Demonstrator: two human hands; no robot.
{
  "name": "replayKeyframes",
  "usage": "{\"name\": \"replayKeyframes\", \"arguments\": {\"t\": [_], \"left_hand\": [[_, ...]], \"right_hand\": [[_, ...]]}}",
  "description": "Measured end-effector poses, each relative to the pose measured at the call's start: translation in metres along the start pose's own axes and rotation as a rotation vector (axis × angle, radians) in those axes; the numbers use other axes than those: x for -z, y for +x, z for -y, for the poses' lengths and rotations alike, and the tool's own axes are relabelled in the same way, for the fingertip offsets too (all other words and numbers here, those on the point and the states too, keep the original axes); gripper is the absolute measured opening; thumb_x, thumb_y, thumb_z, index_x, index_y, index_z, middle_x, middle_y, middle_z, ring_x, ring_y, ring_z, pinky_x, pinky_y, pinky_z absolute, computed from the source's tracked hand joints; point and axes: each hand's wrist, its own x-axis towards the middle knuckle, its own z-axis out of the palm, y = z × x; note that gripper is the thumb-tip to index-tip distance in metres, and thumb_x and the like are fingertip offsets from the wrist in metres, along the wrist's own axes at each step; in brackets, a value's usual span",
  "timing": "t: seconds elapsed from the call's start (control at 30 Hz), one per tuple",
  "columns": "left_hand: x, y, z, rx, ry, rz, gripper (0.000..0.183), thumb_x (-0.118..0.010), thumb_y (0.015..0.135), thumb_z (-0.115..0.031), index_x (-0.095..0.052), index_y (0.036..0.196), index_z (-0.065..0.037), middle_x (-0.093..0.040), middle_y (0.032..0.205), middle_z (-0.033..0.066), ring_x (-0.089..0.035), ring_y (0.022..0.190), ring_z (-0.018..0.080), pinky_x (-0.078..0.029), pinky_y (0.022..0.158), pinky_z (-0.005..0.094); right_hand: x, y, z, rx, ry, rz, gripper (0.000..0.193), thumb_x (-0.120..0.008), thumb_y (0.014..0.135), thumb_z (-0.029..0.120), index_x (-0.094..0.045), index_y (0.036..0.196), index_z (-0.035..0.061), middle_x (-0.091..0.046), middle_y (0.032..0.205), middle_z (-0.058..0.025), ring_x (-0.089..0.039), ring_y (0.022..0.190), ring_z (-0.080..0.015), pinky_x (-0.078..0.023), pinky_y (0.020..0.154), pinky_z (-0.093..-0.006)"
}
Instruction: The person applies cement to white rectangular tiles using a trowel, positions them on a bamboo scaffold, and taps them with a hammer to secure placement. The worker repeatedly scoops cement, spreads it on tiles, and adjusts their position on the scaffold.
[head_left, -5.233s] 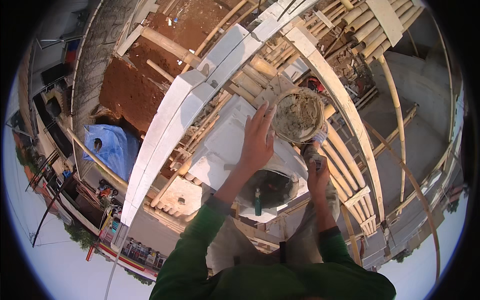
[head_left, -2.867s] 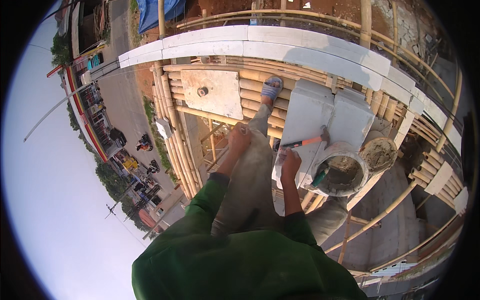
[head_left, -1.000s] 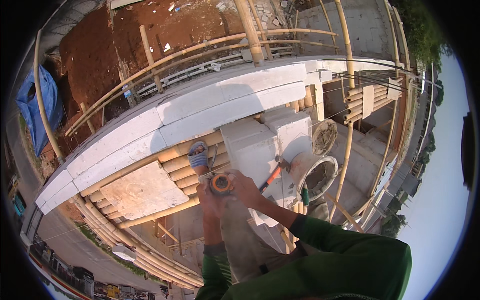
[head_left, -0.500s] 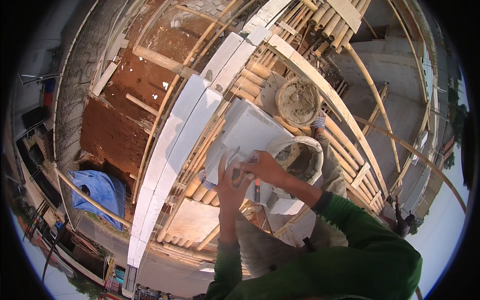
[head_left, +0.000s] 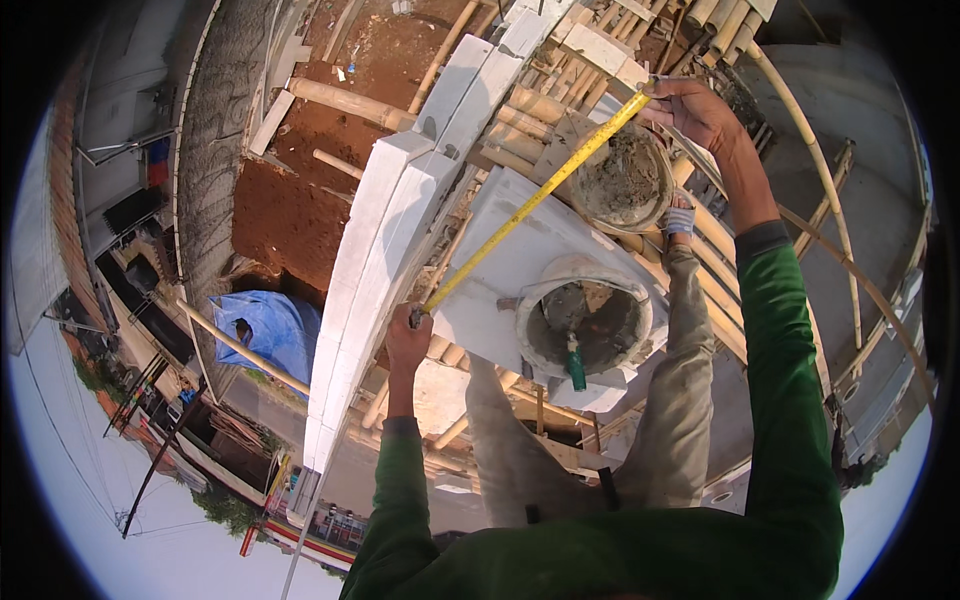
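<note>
Between my two hands a yellow tape measure is stretched out, running diagonally from lower left to upper right. My left hand is closed around its near end, beside the white block wall. At the far right my right hand pinches the other end, above a mortar bucket. The blade passes over a pale grey board. A nearer bucket of mortar stands on that board, and a trowel with a green handle rests in it. My fingers partly hide both tape ends.
The white block wall runs along my left, with red soil and a blue tarp below it. Bamboo poles form the platform around my feet. More bamboo is stacked at the far right, and a long pole slants across the right side.
My hands were close together over the board; now they are wide apart with the yellow tape drawn out. The right hand moved far and right, the left hand toward the wall. My view shifted.
</note>
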Motion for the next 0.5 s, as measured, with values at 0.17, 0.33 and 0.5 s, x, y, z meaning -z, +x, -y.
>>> {"name": "replayKeyframes", "arguments": {"t": [0.17,0.33,0.5], "left_hand": [[-0.021,0.016,0.01,0.09,-0.02,-0.03,0.024,-0.074,0.093,-0.024,-0.075,0.101,-0.002,-0.072,0.078,0.0146,-0.071,0.072,0.0323,-0.055,0.071,0.0417],[-0.052,0.055,-0.037,0.149,0.091,-0.183,0.035,-0.07,0.094,-0.036,-0.077,0.102,-0.004,-0.073,0.097,0.0195,-0.071,0.092,0.0406,-0.055,0.083,0.0496],[-0.057,0.08,-0.054,0.194,0.107,-0.179,0.038,-0.069,0.094,-0.04,-0.078,0.102,-0.004,-0.074,0.105,0.0189,-0.071,0.098,0.0421,-0.055,0.087,0.0525]], "right_hand": [[0.028,0.054,-0.023,0.219,0.15,-0.284,0.036,-0.064,0.102,0.005,-0.057,0.128,-0.0186,-0.063,0.132,-0.0257,-0.067,0.118,-0.0318,-0.058,0.108,-0.0379],[-0.064,0.078,-0.119,0.025,0.078,-0.185,0.033,-0.064,0.102,0.009,-0.062,0.125,-0.0145,-0.069,0.12,-0.0232,-0.073,0.102,-0.0309,-0.065,0.089,-0.0366],[-0.152,0.086,-0.182,-0.202,-0.109,-0.099,0.031,-0.066,0.102,0.014,-0.067,0.122,-0.0098,-0.073,0.114,-0.0203,-0.075,0.094,-0.0288,-0.066,0.081,-0.04]]}}
